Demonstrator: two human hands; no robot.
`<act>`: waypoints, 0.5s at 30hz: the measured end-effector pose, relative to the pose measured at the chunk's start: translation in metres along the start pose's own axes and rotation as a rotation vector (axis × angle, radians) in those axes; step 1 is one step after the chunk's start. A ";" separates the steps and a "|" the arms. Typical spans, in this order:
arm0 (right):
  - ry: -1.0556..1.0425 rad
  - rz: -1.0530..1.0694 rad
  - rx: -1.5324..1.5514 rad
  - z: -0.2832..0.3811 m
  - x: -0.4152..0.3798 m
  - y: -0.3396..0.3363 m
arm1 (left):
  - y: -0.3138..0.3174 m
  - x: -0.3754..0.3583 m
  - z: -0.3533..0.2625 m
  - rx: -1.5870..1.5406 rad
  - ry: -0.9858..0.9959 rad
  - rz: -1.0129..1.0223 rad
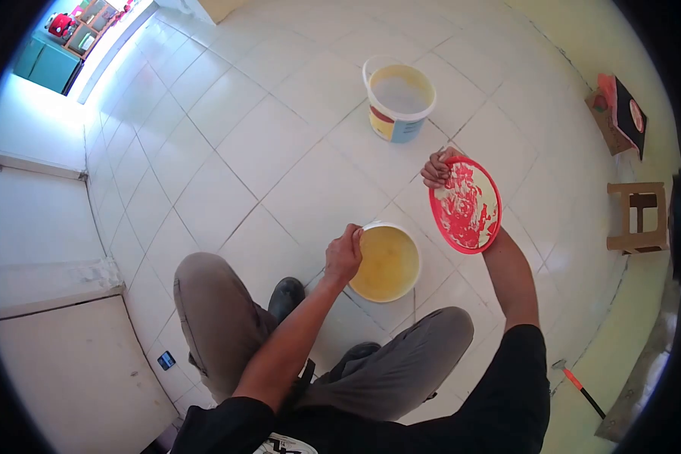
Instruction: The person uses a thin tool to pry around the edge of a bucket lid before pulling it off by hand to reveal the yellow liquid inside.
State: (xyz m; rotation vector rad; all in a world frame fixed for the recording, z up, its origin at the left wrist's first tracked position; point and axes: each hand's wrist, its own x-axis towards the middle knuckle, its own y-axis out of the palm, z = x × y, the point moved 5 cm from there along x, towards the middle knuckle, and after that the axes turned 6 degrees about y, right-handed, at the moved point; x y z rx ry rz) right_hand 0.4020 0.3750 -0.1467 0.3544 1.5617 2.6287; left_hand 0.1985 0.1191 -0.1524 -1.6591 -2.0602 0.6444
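I squat over a white tiled floor. My left hand (344,253) grips the near-left rim of a white bucket (410,281) filled with yellowish paint, standing between my knees. My right hand (436,168) holds a round red lid (466,204) by its upper edge, lifted just right of that bucket. The lid's inner face is smeared with pale paint and faces me.
A second white bucket (399,97) with a coloured label stands farther away on the floor. A small wooden stool (638,217) and a cardboard box (617,113) sit by the right wall. A red-handled tool (580,389) lies at the lower right. A white cabinet (60,356) is on my left.
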 end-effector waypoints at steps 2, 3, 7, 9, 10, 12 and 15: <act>-0.019 -0.140 0.023 0.000 -0.040 -0.015 | 0.005 -0.002 0.002 0.005 0.025 -0.016; -0.070 -0.179 0.042 -0.002 -0.055 -0.017 | 0.004 -0.007 0.000 0.006 -0.001 0.003; -0.367 -0.430 0.101 -0.021 -0.101 -0.014 | 0.001 0.003 -0.010 0.008 -0.003 0.023; -0.480 -0.571 0.105 -0.044 -0.126 -0.017 | 0.000 0.004 -0.010 0.005 0.023 0.010; -0.513 -0.664 0.094 -0.056 -0.138 -0.027 | 0.000 0.004 -0.010 0.000 0.037 0.002; -0.574 -0.856 0.084 -0.080 -0.158 -0.034 | 0.000 0.000 -0.010 -0.020 0.037 0.008; -0.647 -0.961 0.027 -0.099 -0.181 -0.038 | 0.000 0.001 -0.009 -0.047 0.013 0.040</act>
